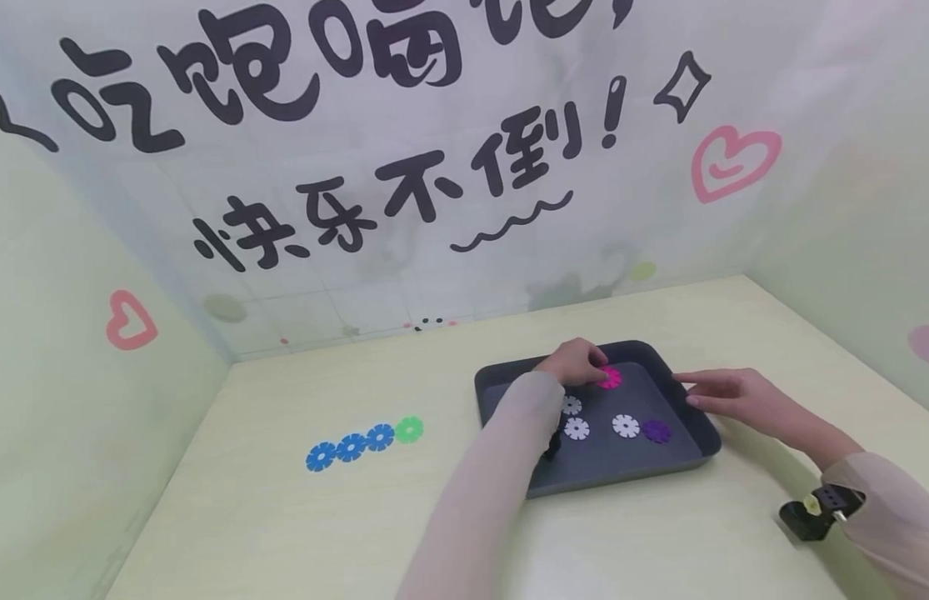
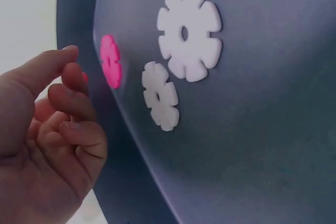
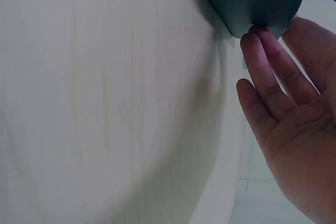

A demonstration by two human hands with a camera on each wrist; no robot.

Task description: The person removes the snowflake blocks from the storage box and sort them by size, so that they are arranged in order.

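My left hand (image 1: 576,362) reaches over the far part of a dark tray (image 1: 621,475). Its thumb and forefinger pinch a pink notched disc, of which only a sliver shows beside the fingertips in the left wrist view. A pink disc (image 2: 111,61) also lies in the tray close by. Near the hand are white notched discs (image 2: 190,34) and, farther right, a purple one (image 1: 656,431). Against the tray's right outer wall, my right hand (image 1: 741,404) rests its nearly straight fingertips (image 3: 254,45).
Left of the tray, three blue notched discs (image 1: 351,447) and a green one (image 1: 409,429) lie joined in a row on the pale wooden table (image 1: 269,533). Light printed walls (image 1: 434,275) enclose the table at the back and both sides.
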